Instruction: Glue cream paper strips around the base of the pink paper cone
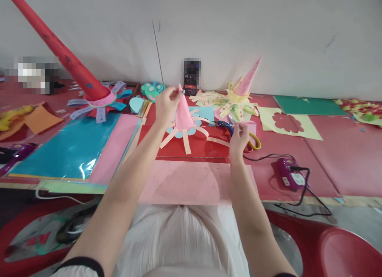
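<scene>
Across the middle of the frame, from edge to edge, I see the red desk that carries all the paperwork. Its biggest piece, at the upper left, is a long red cone with a pink band at its base and marked strips fanning out. At the lower centre lies a pink sheet, bare on top as far as I can see. Right of the upper centre leans a small cone with a yellow collar and star-marked strips.

At the centre is the piece in work: a plain pink cone, upright with a slight tilt, pale strips splaying from its base and scalloped light-blue paper showing among them. I have the left hand pinched shut at its tip. The right hand, at right of centre, has its fingers drawn together; one strip runs up to its edge, but I can't tell whether it is gripped. Yellow-handled scissors show just beside it.

I judge the cone formed and several strips in place. With no collar or strip markings visible, matching its neighbours would leave those two details.
</scene>
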`<state>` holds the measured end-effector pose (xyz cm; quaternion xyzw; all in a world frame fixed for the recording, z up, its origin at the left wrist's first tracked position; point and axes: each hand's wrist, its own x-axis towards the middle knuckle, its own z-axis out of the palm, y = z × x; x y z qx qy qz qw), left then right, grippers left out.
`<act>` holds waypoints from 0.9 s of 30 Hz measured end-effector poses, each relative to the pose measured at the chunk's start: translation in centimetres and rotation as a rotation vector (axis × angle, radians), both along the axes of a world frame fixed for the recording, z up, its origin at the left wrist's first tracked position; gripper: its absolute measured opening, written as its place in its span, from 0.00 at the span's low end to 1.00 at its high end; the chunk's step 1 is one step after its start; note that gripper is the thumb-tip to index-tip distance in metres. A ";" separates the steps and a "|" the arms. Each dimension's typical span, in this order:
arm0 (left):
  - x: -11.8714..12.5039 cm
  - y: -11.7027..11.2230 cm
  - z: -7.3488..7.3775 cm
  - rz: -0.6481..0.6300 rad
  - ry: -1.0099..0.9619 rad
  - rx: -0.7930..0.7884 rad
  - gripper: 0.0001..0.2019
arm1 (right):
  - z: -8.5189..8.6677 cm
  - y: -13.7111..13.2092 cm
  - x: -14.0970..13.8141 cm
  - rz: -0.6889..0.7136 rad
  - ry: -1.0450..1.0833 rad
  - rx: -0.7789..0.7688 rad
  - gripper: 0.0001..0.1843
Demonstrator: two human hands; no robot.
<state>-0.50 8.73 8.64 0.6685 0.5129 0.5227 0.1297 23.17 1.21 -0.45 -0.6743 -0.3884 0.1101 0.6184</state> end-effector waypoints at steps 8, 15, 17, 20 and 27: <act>-2.1 0.6 1.8 -0.212 -0.031 0.002 0.12 | -0.6 0.3 -0.1 0.038 0.053 -0.011 0.15; -1.9 0.1 1.0 -0.307 0.030 -0.093 0.13 | -0.9 0.2 -0.4 0.071 -0.043 -0.024 0.15; -1.8 0.1 0.4 -0.312 0.052 -0.112 0.11 | -0.9 0.2 -0.4 0.075 -0.050 -0.039 0.16; -1.6 -0.1 -0.3 -0.316 0.038 -0.128 0.09 | -0.9 0.2 -0.4 0.093 -0.045 -0.056 0.16; -1.3 -0.7 -1.1 -0.319 0.070 -0.143 0.06 | -0.1 -0.4 -1.1 0.251 -0.060 -0.079 0.18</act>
